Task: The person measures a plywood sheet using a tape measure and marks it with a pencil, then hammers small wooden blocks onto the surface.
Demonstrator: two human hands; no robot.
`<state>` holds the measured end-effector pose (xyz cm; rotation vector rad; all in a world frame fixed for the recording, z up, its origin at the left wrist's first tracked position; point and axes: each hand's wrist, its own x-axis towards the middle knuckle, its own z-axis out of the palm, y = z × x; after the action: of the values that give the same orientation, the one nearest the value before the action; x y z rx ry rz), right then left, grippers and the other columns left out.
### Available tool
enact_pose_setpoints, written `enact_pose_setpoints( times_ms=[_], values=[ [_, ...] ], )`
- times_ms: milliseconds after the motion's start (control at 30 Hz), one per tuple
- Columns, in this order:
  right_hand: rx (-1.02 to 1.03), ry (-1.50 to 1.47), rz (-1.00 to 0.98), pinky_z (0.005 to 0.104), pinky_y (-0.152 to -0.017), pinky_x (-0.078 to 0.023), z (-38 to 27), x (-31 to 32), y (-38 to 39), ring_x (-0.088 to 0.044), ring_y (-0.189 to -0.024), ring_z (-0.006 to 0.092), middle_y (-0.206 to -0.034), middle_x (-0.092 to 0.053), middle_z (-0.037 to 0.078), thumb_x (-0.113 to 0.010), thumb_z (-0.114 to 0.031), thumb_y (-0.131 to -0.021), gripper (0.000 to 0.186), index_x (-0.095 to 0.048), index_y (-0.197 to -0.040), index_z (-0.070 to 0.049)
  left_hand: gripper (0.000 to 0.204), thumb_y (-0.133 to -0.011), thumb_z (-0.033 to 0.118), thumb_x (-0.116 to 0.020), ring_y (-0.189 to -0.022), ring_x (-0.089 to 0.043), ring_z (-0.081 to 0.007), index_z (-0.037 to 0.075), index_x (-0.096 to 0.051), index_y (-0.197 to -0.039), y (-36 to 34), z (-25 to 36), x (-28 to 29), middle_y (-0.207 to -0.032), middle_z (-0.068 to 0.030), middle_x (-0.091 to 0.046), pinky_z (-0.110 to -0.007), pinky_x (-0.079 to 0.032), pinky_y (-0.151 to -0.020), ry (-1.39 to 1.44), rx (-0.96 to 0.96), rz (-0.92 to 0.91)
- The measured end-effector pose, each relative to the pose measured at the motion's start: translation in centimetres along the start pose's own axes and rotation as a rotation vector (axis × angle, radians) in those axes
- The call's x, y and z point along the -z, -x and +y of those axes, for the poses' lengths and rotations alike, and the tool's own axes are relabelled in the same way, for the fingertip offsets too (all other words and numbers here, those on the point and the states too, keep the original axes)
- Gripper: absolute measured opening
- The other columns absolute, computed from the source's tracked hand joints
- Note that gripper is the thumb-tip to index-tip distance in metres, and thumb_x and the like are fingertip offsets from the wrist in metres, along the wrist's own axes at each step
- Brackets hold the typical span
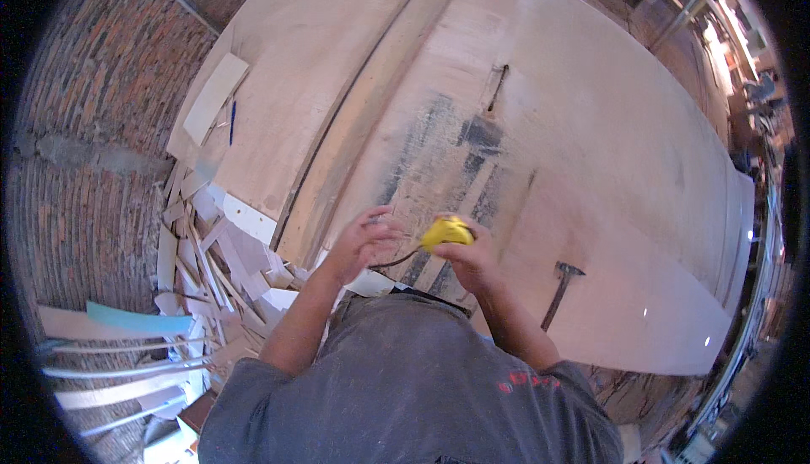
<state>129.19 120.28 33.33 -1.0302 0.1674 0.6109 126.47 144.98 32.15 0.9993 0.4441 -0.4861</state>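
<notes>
My right hand (474, 263) grips a yellow tape measure (445, 232) above the near edge of a large wooden work table (607, 152). A dark cord or strap (395, 262) curves from beside the tape measure toward my left hand. My left hand (367, 243) is a short way to the left, its fingers loosely bent and apart, and nothing shows in it. To the right of my right forearm, a hammer (563, 292) lies on the table with its head pointing away from me.
A guide rail or long wooden strip (363, 122) runs across the table. A saw slot with dark worn marks (483, 133) is in the middle. A pale board offcut (215, 97) and blue pen (233, 122) lie far left. Scrap wood (232, 261) piles beside the brick wall (93, 93).
</notes>
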Motion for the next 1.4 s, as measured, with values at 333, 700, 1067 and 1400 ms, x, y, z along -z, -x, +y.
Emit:
enact_pose_setpoints(
  times_ms=[333, 700, 1067, 1400],
  values=[
    [0.056, -0.028, 0.225, 0.0390, -0.084, -0.055, -5.5, 4.8, 1.7, -0.063, -0.104, 0.0234, -0.106, -0.064, 0.010, -0.068, -0.009, -0.076, 0.055, -0.053, -0.129, -0.010, 0.097, -0.068, 0.050, -0.086, -0.112, -0.056, -0.0280, -0.003, -0.043, -0.137, -0.1, -1.6, 24.1, -0.124, -0.0170, -0.057, -0.047, -0.047, -0.096, -0.480, 0.042, 1.842],
    [-0.158, -0.035, 0.201, 0.0327, -0.076, -0.052, 0.0, 1.5, -0.5, -0.064, -0.098, 0.0218, -0.107, -0.065, 0.009, -0.061, -0.043, -0.090, 0.054, -0.054, -0.131, -0.008, 0.068, -0.074, 0.039, -0.084, -0.097, -0.060, -0.0238, -0.001, -0.054, -0.120, -0.6, -1.3, 32.1, -0.107, -0.0127, -0.062, -0.041, -0.049, -0.085, 0.067, -0.141, 1.236],
    [0.154, 0.806, -0.152, 0.0379, -0.086, -0.047, 0.2, -5.8, -6.7, -0.060, -0.099, 0.0265, -0.107, -0.061, 0.013, -0.076, -0.037, -0.084, 0.059, -0.056, -0.129, -0.005, 0.022, -0.087, 0.020, -0.076, -0.078, -0.065, -0.0132, 0.001, -0.071, -0.097, -3.3, 6.6, 16.3, -0.087, -0.0040, -0.069, -0.029, -0.052, -0.073, -0.744, -0.248, 0.411],
    [0.196, 0.964, -0.104, 0.0409, -0.090, -0.048, -0.4, -8.4, -6.3, -0.061, -0.101, 0.0317, -0.105, -0.060, 0.017, -0.078, -0.039, -0.083, 0.059, -0.054, -0.126, -0.006, 0.016, -0.083, 0.012, -0.078, -0.086, -0.067, -0.0121, 0.002, -0.071, -0.093, -4.3, 7.5, 5.6, -0.091, -0.0057, -0.071, -0.026, -0.053, -0.080, -0.472, 0.147, -0.315]
  ],
)
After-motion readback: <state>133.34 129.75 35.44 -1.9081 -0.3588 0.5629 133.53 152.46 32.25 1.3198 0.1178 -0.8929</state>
